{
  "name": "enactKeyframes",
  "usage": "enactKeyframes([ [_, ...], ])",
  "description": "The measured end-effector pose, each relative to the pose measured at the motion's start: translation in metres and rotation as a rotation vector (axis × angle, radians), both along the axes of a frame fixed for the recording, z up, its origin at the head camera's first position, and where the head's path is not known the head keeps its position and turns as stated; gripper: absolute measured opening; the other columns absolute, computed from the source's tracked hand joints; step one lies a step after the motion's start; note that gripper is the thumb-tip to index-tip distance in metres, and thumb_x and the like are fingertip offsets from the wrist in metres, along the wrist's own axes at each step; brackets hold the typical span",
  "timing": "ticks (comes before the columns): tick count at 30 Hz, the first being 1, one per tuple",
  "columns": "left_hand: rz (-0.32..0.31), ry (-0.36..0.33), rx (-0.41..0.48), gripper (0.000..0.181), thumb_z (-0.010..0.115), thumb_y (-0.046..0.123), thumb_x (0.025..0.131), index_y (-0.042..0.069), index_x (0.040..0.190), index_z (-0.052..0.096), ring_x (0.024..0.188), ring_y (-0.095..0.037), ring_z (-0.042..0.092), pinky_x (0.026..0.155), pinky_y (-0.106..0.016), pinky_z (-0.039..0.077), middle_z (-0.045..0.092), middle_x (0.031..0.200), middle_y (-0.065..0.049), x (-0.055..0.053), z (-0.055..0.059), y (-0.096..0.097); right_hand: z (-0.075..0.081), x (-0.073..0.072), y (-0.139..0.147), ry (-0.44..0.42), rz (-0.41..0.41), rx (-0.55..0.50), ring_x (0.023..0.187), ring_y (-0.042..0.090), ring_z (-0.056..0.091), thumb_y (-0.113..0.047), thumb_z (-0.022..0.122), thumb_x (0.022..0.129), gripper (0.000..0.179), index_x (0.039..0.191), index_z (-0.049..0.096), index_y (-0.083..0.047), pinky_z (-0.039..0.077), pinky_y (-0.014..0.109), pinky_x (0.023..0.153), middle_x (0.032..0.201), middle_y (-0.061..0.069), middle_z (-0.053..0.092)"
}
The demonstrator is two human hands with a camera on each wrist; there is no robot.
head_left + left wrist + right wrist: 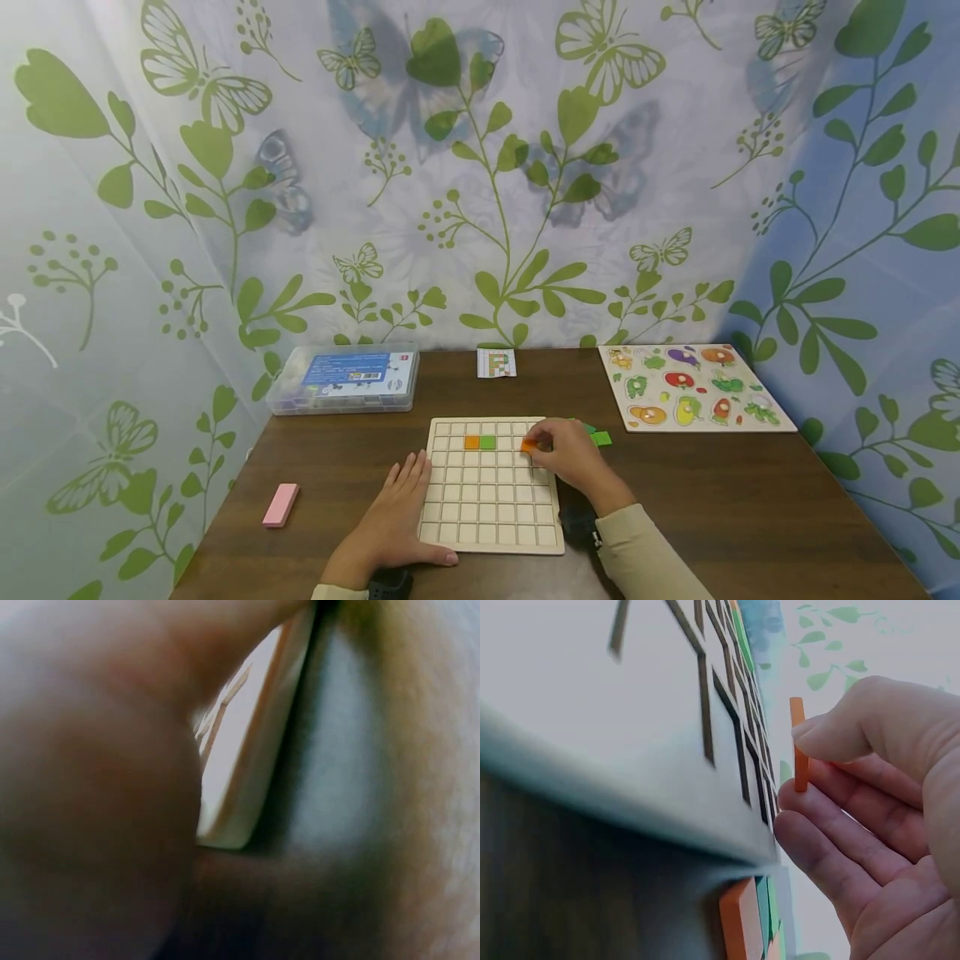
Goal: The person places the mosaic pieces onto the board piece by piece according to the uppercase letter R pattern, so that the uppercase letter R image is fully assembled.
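right hand (573, 454): thumb and fingers pinch an orange tile (528, 446), held over the right part of the grid board (551, 546), about level with the second row from the far edge. left hand (401, 512): laid flat at the board's left side, fingers extended and gripping nothing, thumb reaching along the near edge. the left wrist view is dark and blurred, so exact contact between that hand and the board cannot be confirmed.

the board lies flat on the worktop (750, 508). two tiles sit side by side in its second row from the far edge: a second orange tile (472, 442) and, to its right, a green tile (487, 442). loose tiles (602, 438) lie just beyond the board's right edge, near the right hand; the right wrist view shows another orange piece (741, 919) among them.

also noted: a clear plastic case (341, 404) at far left, a pink block (281, 505) at left, a small printed card (497, 363) beyond the board, and a vegetable puzzle board (660, 400) at far right. a leaf-patterned curtain (450, 242) hangs behind the worktop.
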State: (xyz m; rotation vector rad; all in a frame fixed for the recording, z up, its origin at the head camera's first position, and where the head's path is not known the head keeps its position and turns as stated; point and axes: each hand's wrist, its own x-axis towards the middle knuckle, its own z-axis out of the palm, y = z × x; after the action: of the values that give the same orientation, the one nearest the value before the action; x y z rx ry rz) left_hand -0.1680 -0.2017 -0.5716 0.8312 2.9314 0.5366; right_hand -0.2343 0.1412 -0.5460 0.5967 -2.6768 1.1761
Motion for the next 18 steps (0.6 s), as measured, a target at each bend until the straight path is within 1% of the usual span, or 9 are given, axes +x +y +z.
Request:
enactKeyframes([
  [4,-0.001,-0.007,0.002,0.148,0.067,0.094,0.069,-0.009,0.163,0.02,0.157,-0.042,0.012,0.124,-0.059,0.01,0.017,0.17,-0.027,0.0,0.001,0.0,-0.001,-0.004,-0.007,-0.01,0.009,0.017,0.085,0.013,0.068,-0.001,0.085,0.086,0.016,0.098,0.08,-0.012,0.059,0.034,0.076,0.098,-0.003,0.073],
  [8,-0.002,-0.012,0.007,0.147,0.068,0.093,0.069,-0.009,0.164,0.02,0.157,-0.041,0.012,0.123,-0.059,0.01,0.016,0.17,-0.027,0.001,0.001,0.0,0.001,-0.007,-0.011,-0.021,0.023,0.02,0.086,0.015,0.069,-0.001,0.084,0.088,0.016,0.099,0.08,-0.011,0.059,0.035,0.077,0.099,-0.003,0.073],
  [13,-0.002,-0.006,0.004,0.148,0.067,0.093,0.069,-0.009,0.164,0.02,0.157,-0.042,0.012,0.123,-0.059,0.011,0.016,0.17,-0.027,0.001,0.001,0.0,0.005,-0.012,-0.018,-0.025,0.035,0.029,0.087,0.015,0.069,-0.003,0.084,0.089,0.013,0.1,0.08,-0.011,0.06,0.036,0.079,0.099,-0.003,0.073],
  [18,-0.004,-0.005,0.007,0.147,0.068,0.092,0.069,-0.01,0.163,0.021,0.156,-0.043,0.013,0.123,-0.061,0.013,0.017,0.169,-0.028,0.0,0.003,0.0,0.004,-0.017,-0.026,-0.037,0.061,0.04,0.087,0.015,0.068,-0.002,0.083,0.091,0.011,0.099,0.079,-0.009,0.06,0.035,0.079,0.098,-0.002,0.073],
])
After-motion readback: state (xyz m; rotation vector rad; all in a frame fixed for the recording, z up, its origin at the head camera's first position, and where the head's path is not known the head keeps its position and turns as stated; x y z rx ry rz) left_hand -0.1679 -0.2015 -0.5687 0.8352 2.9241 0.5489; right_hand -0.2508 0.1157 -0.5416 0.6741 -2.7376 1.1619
